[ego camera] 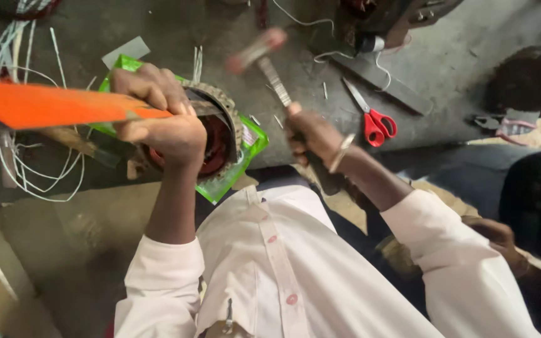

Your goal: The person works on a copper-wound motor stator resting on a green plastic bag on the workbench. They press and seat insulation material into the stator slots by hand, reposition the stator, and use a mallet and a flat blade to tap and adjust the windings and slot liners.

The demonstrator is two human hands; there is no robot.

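Observation:
My left hand (158, 122) grips a long flat orange strip (51, 103) and presses its end into a round motor stator (220, 134) with copper-red windings inside. The stator rests on a green sheet (248, 150). My right hand (311, 134), with a metal bangle on the wrist, holds a hammer (264, 56) by its handle. The hammer's head is raised and blurred above and to the right of the stator. White sleeves cover both my arms.
Red-handled scissors (374, 119) lie on the grey floor to the right. White wires (26, 169) loop at the left. A dark motor part (383, 22) sits at the top. Another person's hand (499, 238) rests at the lower right.

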